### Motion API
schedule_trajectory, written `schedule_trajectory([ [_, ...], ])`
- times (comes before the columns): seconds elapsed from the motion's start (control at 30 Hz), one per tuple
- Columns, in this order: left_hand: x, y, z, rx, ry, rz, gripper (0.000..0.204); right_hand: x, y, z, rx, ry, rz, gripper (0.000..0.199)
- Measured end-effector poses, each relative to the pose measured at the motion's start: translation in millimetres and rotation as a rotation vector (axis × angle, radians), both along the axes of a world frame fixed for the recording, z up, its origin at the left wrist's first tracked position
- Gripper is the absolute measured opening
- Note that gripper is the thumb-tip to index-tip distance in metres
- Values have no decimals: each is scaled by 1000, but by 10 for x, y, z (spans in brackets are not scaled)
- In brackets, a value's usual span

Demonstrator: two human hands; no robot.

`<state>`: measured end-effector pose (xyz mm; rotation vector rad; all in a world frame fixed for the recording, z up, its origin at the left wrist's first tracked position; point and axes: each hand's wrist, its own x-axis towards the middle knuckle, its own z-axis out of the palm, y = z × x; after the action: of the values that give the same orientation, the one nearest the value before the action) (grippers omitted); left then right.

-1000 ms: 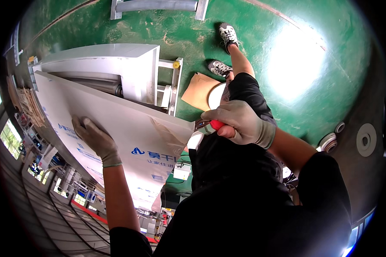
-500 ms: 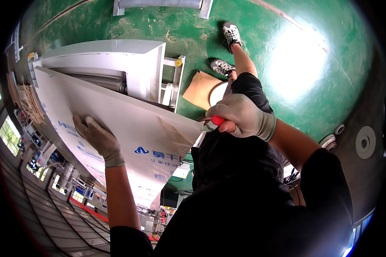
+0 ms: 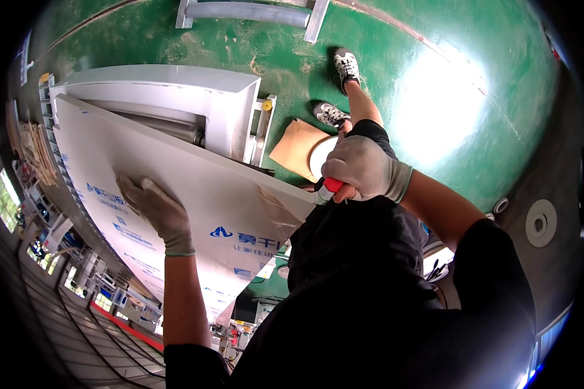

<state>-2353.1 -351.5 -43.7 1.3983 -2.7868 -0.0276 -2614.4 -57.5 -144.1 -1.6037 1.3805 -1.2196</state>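
A large white panel (image 3: 220, 188), covered in printed film, stands on edge in front of me. My left hand (image 3: 157, 211), in a pale work glove, lies flat against its face with the fingers stretched out. Gloved as well, my right hand (image 3: 365, 167) is closed round a red-handled tool (image 3: 333, 185). The tool's pale metal end is by the panel's right-hand corner; what sort of tool it is, I cannot make out. Near that corner the film looks creased and loose.
Behind the panel is a white machine (image 3: 230, 117) with a metal roller (image 3: 175, 128) and a frame (image 3: 264, 133). On the green floor (image 3: 396, 39) lie brown cardboard (image 3: 297, 148) and a round pale thing (image 3: 319, 159), close to my feet. A roller stand (image 3: 246, 11) is at the far side.
The view has shifted slightly. My right hand and the tool have moved a little relative to the panel's corner. The left hand still rests on nearly the same spot.
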Motion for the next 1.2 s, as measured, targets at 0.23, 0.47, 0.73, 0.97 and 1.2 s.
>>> schedule_trajectory([
  [0.23,0,26,-13,-24,19,-17,63,-513,-290,163,-53,253,219,55],
  [0.47,198,-69,-107,-66,-11,-63,64,-722,-470,348,4,342,376,51],
  [0.73,-42,42,9,22,97,103,61,-674,-154,449,135,257,232,44],
  [0.97,-95,60,32,16,146,124,58,-318,333,909,723,-1002,-340,62],
  [1.2,-81,56,-57,-58,169,99,56,-179,360,1255,671,-1670,-283,61],
])
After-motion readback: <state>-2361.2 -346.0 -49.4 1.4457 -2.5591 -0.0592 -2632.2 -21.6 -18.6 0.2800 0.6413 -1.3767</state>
